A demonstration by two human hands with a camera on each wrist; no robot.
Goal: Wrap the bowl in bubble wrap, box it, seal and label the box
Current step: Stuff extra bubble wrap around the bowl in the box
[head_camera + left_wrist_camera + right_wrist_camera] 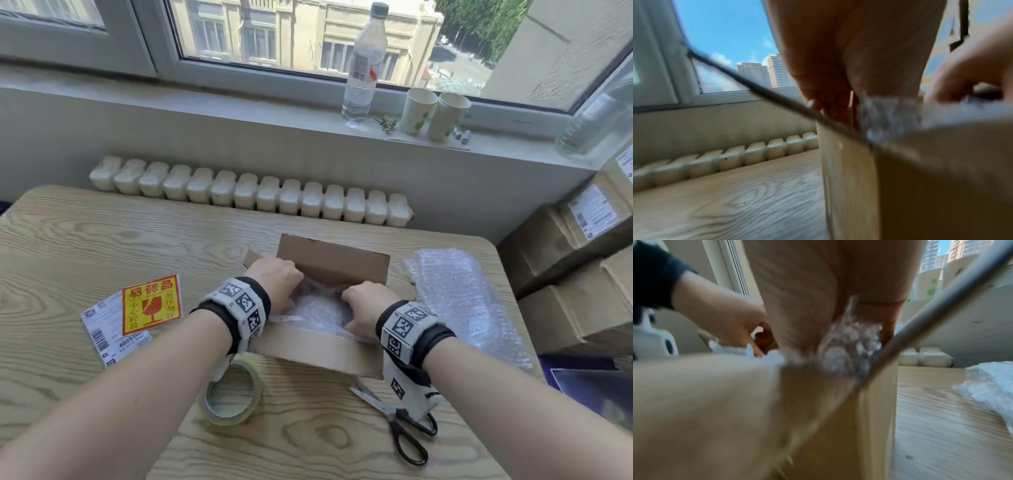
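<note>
1. A clear roll of packing tape (234, 394) and black-handled scissors (400, 421) lie nearest on the pale wood-grain desk (85, 240).
2. The open brown cardboard box (322, 349) holds the bubble-wrapped bundle (317, 308); the bowl itself is hidden.
3. The left hand (279, 281) and right hand (368, 305) reach inside, fingers curled on the wrap.
4. A red-and-yellow fragile sticker (151, 305) lies left, a loose clear bubble wrap sheet (455, 291) right.

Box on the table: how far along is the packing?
Done: a bubble-wrapped bundle sits inside the open box. In hand: the left hand and right hand are down in the box on it. Left: flaps open, tape roll and fragile sticker unused.
</note>
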